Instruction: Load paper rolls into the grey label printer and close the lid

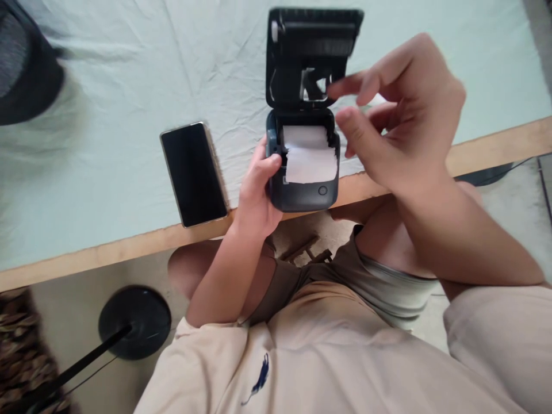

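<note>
A small black label printer (pixel 304 196) rests in my left hand (pixel 259 190), whose fingers wrap round its left side with the thumb on the top edge. The printer's lid (pixel 313 49) is swung up and back. Inside lies a white paper roll (pixel 305 137), its torn-edged loose end (pixel 311 165) lying over the front of the body. My right hand (pixel 401 109) hovers to the right of the lid, fingers bent and apart, slightly blurred. The index fingertip overlaps the lid's lower right; whether it touches cannot be told. A small white patch, partly hidden, shows behind the right fingers.
A smartphone (pixel 194 174) with a dark screen lies left of the printer at the table's wooden edge (pixel 129 244). A pale green cloth (pixel 121 75) covers the table. A dark rounded object (pixel 30 69) stands at the upper left. On the floor is a round black stand base (pixel 135 322).
</note>
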Demonstrator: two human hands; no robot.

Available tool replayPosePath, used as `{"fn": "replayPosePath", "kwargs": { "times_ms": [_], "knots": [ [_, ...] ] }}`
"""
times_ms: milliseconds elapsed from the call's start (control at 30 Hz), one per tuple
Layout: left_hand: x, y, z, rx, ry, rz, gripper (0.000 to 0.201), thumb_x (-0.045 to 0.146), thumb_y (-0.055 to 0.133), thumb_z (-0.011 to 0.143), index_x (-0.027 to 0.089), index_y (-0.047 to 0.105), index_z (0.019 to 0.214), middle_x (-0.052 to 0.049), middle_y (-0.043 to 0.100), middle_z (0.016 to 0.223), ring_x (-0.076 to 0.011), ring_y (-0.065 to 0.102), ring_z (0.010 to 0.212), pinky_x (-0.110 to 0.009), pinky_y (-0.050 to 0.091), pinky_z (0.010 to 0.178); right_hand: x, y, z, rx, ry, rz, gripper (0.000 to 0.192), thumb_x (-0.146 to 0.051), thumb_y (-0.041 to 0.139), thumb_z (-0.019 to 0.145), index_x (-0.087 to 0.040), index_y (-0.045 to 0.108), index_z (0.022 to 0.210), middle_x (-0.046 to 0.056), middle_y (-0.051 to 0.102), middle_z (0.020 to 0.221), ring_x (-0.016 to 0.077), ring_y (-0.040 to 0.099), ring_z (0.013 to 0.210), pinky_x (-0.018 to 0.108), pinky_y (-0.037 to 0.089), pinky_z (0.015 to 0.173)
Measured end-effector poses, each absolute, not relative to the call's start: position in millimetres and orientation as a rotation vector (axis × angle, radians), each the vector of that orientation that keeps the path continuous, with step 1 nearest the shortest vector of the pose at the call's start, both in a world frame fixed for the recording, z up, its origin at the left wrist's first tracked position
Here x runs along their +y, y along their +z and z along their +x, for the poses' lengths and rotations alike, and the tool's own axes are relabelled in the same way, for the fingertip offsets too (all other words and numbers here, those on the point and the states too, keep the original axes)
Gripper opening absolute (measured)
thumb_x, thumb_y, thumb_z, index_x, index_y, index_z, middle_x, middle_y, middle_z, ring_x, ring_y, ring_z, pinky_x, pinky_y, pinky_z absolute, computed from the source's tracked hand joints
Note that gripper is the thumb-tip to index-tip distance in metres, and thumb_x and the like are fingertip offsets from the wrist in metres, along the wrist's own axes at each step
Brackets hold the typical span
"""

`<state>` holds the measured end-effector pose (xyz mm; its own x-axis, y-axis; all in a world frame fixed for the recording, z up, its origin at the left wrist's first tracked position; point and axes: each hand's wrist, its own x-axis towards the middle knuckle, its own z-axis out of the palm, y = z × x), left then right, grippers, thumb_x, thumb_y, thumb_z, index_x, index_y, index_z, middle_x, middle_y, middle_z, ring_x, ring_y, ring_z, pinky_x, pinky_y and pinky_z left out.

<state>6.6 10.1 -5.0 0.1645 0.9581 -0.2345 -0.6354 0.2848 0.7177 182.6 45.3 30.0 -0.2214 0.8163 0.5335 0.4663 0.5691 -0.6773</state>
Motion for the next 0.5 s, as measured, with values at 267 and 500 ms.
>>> {"fn": "replayPosePath", "kwargs": {
  "times_ms": [267,500],
  "knots": [
    [6,-15,6,0.807,1.148,0.664,0.049,0.035,0.075,0.078,0.029,0.06,0.124,-0.005,0.067,0.128,-0.0301,0.065,0.13,-0.034,0.058,0.098,44,39,192,-2.478,0.204,-1.429,0.028,-0.05,0.065,0.087,-0.035,0.066,0.111,0.001,0.066,0.075,0.0204,0.057,0.064,0.036,0.044,0.06],
    [5,-12,5,0.78,1.121,0.682,0.045,0.026,0.068,0.083,0.028,0.058,0.127,-0.003,0.069,0.127,-0.0224,0.07,0.117,-0.026,0.059,0.086,43,39,182,-2.269,0.546,-1.534,0.027,-0.038,0.071,0.074,-0.037,0.067,0.101,0.003,0.066,0.077,0.0243,0.055,0.066,0.041,0.047,0.063]
  ]
}}
